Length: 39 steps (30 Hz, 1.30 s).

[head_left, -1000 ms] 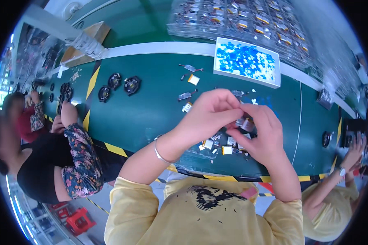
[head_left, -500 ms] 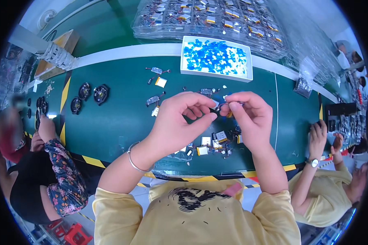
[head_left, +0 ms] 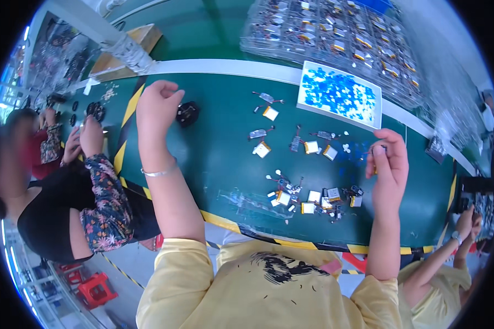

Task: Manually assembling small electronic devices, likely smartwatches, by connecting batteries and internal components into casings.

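My left hand is stretched out to the left side of the table, its fingers curled down and closed. Just right of it lies a round black housing; the hand covers the spot beside it, so whatever its fingers grip is hidden. On the right, my right hand is raised over the table with thumb and fingers pinched on a small dark wired part, mostly covered by the fingers. Between the hands lie small silver battery cells and little wired circuit boards, with more cells clustered nearer me.
A white box of blue and white bits stands at the back, beside clear trays of wired cells. Clear plastic film lies near the striped front edge. Co-workers sit at left and right.
My hands have parted from where they worked together: the left has swung to the black housings, while the right has kept the small wired part. The view has turned leftward.
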Each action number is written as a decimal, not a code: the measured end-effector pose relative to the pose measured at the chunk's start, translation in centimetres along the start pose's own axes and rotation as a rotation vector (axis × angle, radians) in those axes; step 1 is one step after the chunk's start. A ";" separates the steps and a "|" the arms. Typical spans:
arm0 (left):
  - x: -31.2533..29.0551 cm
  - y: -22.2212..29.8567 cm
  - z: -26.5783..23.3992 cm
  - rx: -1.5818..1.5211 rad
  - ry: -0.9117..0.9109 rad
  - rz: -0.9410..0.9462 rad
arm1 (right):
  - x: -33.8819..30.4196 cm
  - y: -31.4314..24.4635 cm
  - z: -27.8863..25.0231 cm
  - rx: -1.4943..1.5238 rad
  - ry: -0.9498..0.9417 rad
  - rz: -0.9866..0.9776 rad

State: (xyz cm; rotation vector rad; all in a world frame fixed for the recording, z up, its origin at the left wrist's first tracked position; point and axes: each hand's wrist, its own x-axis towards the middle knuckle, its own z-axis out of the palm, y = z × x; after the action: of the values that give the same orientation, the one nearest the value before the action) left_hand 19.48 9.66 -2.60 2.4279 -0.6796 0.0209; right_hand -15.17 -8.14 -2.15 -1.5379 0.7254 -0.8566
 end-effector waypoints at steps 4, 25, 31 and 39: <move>0.2 -1.9 -0.6 0.029 -0.345 -0.049 | 0.9 0.6 -0.7 -0.056 -0.045 0.065; -12.8 14.0 6.5 -1.291 -0.800 0.157 | -1.9 -1.2 3.0 0.225 -0.108 -0.017; -13.4 14.1 6.2 -1.163 -0.692 0.262 | -1.8 -0.8 2.8 0.110 -0.031 -0.097; -13.8 14.1 6.4 -1.096 -0.648 0.349 | -1.4 -1.0 3.3 -0.042 -0.022 -0.144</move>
State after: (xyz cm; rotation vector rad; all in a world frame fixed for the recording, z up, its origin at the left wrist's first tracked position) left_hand -0.15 2.90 -2.38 1.2139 -1.0245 -0.8040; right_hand -13.21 -5.08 -1.54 -1.6501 0.6260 -0.9344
